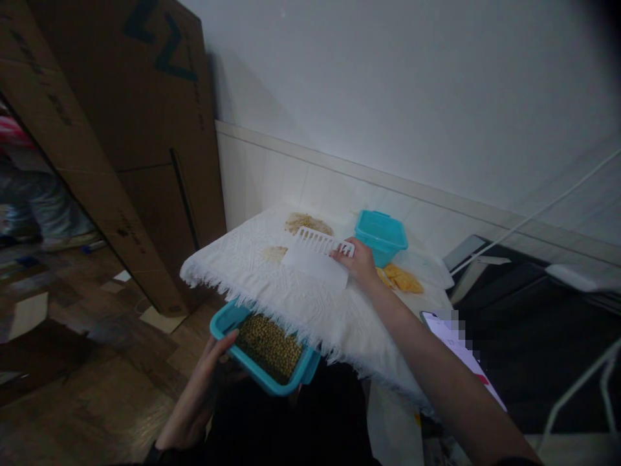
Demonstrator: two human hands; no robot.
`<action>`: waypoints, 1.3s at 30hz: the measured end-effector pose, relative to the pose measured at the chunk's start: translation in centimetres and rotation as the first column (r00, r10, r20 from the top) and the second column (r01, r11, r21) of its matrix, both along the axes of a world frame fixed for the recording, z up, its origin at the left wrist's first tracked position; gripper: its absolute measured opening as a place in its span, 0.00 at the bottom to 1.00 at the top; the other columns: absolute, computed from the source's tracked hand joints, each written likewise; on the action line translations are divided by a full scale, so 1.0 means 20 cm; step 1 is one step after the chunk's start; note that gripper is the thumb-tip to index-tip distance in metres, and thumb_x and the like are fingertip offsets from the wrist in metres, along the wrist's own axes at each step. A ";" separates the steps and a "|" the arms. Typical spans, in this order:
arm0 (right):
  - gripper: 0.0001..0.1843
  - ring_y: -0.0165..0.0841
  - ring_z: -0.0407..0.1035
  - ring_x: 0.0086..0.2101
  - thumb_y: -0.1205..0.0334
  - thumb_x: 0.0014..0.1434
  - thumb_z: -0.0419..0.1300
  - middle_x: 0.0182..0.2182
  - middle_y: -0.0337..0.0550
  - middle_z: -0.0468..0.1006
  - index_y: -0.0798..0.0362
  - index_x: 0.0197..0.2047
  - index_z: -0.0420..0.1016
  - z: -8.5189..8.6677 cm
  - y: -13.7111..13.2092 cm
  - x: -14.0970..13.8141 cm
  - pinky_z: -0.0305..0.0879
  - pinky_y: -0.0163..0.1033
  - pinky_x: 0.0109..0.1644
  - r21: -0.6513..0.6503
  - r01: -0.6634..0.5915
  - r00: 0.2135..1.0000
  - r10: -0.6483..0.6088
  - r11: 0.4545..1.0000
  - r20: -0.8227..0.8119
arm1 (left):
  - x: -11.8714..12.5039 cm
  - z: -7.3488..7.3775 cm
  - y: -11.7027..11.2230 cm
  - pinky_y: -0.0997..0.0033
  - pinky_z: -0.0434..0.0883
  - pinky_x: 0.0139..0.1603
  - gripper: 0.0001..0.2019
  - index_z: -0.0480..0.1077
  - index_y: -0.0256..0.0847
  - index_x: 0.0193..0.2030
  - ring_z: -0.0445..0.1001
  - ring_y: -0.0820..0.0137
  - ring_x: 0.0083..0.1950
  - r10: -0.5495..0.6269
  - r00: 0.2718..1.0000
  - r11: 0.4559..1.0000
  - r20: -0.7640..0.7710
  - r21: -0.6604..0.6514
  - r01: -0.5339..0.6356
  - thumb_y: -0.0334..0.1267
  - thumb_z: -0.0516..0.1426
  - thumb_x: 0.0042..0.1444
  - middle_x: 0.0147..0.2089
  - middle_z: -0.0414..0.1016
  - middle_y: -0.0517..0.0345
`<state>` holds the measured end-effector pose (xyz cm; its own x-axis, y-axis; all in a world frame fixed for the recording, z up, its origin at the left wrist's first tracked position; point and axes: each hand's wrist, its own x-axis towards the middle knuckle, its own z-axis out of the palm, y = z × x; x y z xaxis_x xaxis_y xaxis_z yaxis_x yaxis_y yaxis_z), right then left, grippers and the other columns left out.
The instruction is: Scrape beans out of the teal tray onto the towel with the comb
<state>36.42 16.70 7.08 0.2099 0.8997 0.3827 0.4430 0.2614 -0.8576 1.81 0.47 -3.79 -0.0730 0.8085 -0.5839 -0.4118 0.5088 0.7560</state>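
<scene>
Right grip is pinched on the near corner of a white slotted scraper, thumb and fingers drawn together at its slotted edge. Left grip is curled around the side of a blue tub of pale beans, thumb over the rim; its lower fingers are hard to make out in the dim light. That tub sits at the lap, partly under the fringe of a white cloth covering the counter. Above the cloth, the scraper is just beside a small grain pile, with a larger pile behind. Another blue tub stands near the right grip, beside a yellow bundle.
</scene>
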 end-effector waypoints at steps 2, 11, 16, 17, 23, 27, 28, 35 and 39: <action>0.33 0.34 0.66 0.26 0.33 0.36 0.80 0.23 0.33 0.76 0.46 0.30 0.72 0.01 0.03 0.03 0.61 0.37 0.31 0.007 0.014 1.000 -0.014 1.000 -0.001 | 0.00 -0.02 0.01 0.49 0.88 0.49 0.39 0.75 0.56 0.71 0.89 0.52 0.44 -0.004 1.000 1.000 -0.007 0.000 0.004 0.56 0.76 0.53 0.46 0.85 0.54; 0.24 0.35 0.67 0.29 0.43 0.46 0.77 0.25 0.33 0.74 0.46 0.32 0.69 -0.02 0.06 0.03 0.60 0.38 0.34 0.083 0.170 0.985 -0.165 0.982 -0.058 | -0.02 -0.06 0.03 0.50 0.89 0.48 0.37 0.74 0.57 0.72 0.89 0.54 0.40 -0.003 1.000 1.000 0.020 -0.031 0.004 0.53 0.75 0.56 0.39 0.85 0.56; 0.21 0.36 0.67 0.29 0.44 0.50 0.75 0.24 0.32 0.75 0.45 0.32 0.70 -0.02 0.05 -0.04 0.61 0.38 0.35 0.116 0.107 0.994 -0.108 0.987 0.007 | -0.02 -0.04 0.03 0.49 0.88 0.49 0.36 0.77 0.55 0.70 0.89 0.53 0.43 0.010 1.000 0.999 0.004 -0.030 -0.010 0.52 0.76 0.55 0.45 0.87 0.52; 0.21 0.36 0.67 0.29 0.44 0.50 0.75 0.24 0.32 0.75 0.45 0.31 0.70 -0.02 0.05 -0.05 0.61 0.38 0.34 0.121 0.092 0.995 -0.095 0.988 0.018 | -0.02 -0.04 0.02 0.48 0.88 0.49 0.37 0.77 0.54 0.70 0.89 0.52 0.44 0.013 1.000 0.999 0.004 -0.031 -0.013 0.52 0.76 0.54 0.46 0.88 0.50; 0.19 0.36 0.68 0.28 0.46 0.48 0.74 0.24 0.32 0.76 0.45 0.31 0.71 0.00 0.01 -0.06 0.62 0.39 0.34 0.111 0.049 0.998 -0.053 0.993 0.039 | 0.00 0.00 0.00 0.49 0.88 0.50 0.39 0.76 0.53 0.73 0.90 0.53 0.42 0.011 1.000 1.000 0.014 -0.015 -0.011 0.53 0.76 0.55 0.47 0.88 0.50; 0.18 0.35 0.68 0.28 0.49 0.46 0.76 0.24 0.32 0.75 0.46 0.31 0.72 0.02 -0.02 -0.06 0.64 0.39 0.33 0.078 0.011 1.000 -0.013 0.997 0.026 | 0.00 0.01 0.00 0.51 0.89 0.48 0.37 0.76 0.56 0.72 0.90 0.55 0.42 0.001 1.000 1.000 0.008 0.001 -0.001 0.53 0.75 0.56 0.51 0.88 0.51; 0.18 0.35 0.68 0.28 0.50 0.46 0.76 0.24 0.32 0.76 0.46 0.31 0.72 0.02 -0.02 -0.06 0.63 0.38 0.33 0.071 0.005 1.000 -0.006 0.997 0.019 | 0.00 0.00 0.00 0.53 0.89 0.47 0.38 0.76 0.57 0.73 0.90 0.56 0.42 -0.002 1.000 1.000 0.005 0.006 0.002 0.53 0.76 0.55 0.52 0.88 0.50; 0.16 0.35 0.68 0.29 0.56 0.49 0.75 0.24 0.31 0.73 0.47 0.31 0.72 0.04 -0.06 -0.07 0.63 0.38 0.35 0.065 0.040 0.999 -0.041 0.997 0.024 | -0.01 0.00 0.00 0.55 0.88 0.44 0.39 0.74 0.57 0.74 0.89 0.54 0.45 -0.013 1.000 1.000 -0.016 -0.007 0.013 0.55 0.75 0.56 0.51 0.84 0.52; 0.15 0.36 0.69 0.30 0.58 0.50 0.76 0.25 0.32 0.75 0.47 0.31 0.72 0.04 -0.07 -0.08 0.64 0.39 0.36 0.046 0.013 0.999 -0.016 0.999 0.045 | -0.01 0.01 0.00 0.57 0.87 0.42 0.37 0.75 0.56 0.72 0.89 0.54 0.44 -0.010 1.000 1.000 0.005 -0.008 0.010 0.54 0.75 0.56 0.49 0.85 0.52</action>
<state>34.80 15.35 7.85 0.2043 0.8779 0.4331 0.4852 0.2934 -0.8237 1.65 0.44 -3.56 -0.0622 0.8047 -0.5904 -0.4109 0.5184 0.7499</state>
